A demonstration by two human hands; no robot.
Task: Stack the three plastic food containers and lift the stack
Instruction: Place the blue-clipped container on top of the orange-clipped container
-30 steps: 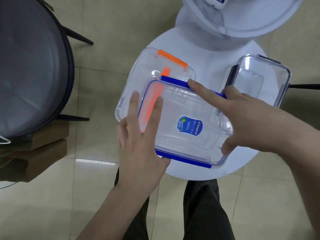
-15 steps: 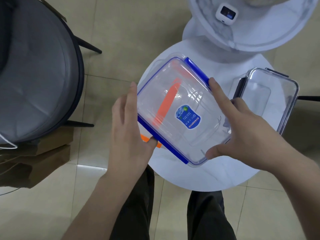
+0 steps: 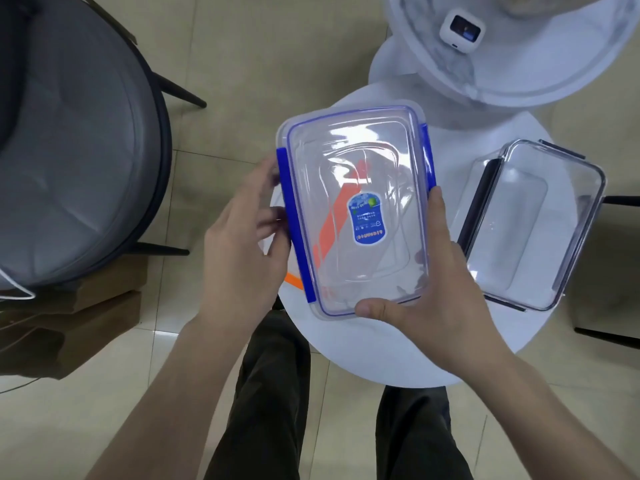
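Observation:
A clear container with blue clips (image 3: 356, 209) and a blue sticker on its lid lies on top of a larger clear container with orange clips (image 3: 293, 280), which shows through and pokes out at the lower left. My right hand (image 3: 436, 271) grips the blue container's right side and near corner. My left hand (image 3: 242, 237) is at its left edge, fingers spread and touching the blue clip. A third clear container with dark clips (image 3: 530, 223) stands apart to the right on the round white table (image 3: 363, 355).
A dark grey round chair (image 3: 69, 150) stands at the left, with cardboard (image 3: 69, 327) on the floor below it. A second white round table (image 3: 519, 64) at the back carries a small white device (image 3: 462, 29). My legs are under the table's near edge.
The blue-clipped container has been turned from lying crosswise to lengthwise and moved squarely over the orange-clipped one. My left hand has slid from its near edge to its left side.

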